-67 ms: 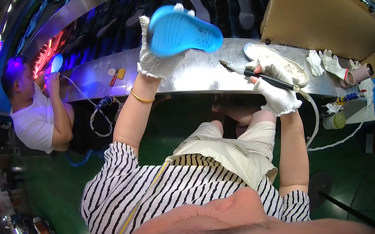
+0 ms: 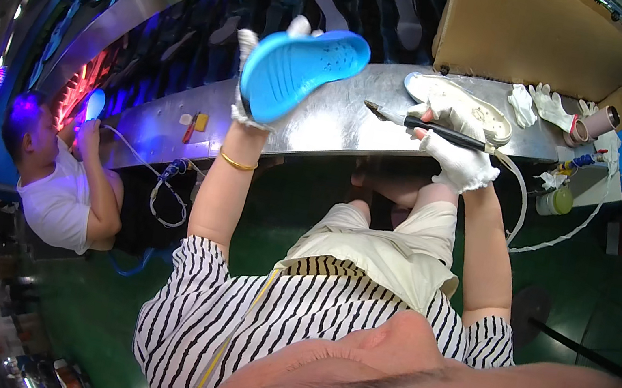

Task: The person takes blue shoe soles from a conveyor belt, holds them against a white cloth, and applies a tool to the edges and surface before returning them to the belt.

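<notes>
My left hand [image 2: 246,48], in a white knit glove, grips a bright blue shoe sole [image 2: 277,77] from behind, with the hollow, dotted inside of the sole facing me. Most of that hand's fingers are hidden behind the sole. My right hand [image 2: 458,159], in a white glove that leaves some fingertips bare, is closed around a black-handled brush [image 2: 456,137] with a dark tip pointing left. A pale hose runs from the brush's back end. Just beyond my right hand, a whitish shoe sole [image 2: 497,125] lies on the metal bench [image 2: 332,119].
A cardboard sheet [image 2: 546,44] stands at the back right, with spare white gloves [image 2: 552,107] in front. A green-lidded jar [image 2: 561,200] is at the bench's right end. Dark racks with soles run behind. At left, a co-worker [image 2: 68,194] holds a blue sole [image 2: 95,105].
The blue sole has tilted in my left hand: its right end is higher and its left end lower, showing more of the inside. My right hand and the brush have hardly moved.
</notes>
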`<action>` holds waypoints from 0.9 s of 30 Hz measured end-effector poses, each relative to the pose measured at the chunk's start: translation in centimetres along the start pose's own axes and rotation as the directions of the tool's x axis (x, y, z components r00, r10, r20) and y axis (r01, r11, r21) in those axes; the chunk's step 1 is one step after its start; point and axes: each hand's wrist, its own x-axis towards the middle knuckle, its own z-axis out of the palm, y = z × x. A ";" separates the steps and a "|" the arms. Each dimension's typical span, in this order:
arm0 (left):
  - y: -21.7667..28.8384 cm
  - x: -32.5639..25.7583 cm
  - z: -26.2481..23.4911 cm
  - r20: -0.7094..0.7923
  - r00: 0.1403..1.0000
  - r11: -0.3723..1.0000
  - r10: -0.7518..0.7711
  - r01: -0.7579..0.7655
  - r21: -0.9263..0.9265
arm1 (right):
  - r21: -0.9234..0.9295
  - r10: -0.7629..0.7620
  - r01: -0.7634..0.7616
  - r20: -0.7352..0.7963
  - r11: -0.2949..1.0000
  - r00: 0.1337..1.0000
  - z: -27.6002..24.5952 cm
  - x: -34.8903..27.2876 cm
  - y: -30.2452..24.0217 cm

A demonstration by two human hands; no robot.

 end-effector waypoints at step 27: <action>-14.7 -6.3 0.9 -0.181 0.979 0.982 -0.097 0.065 -0.176 | -0.183 -0.234 0.223 -0.040 0.957 0.971 6.0 -6.6 0.5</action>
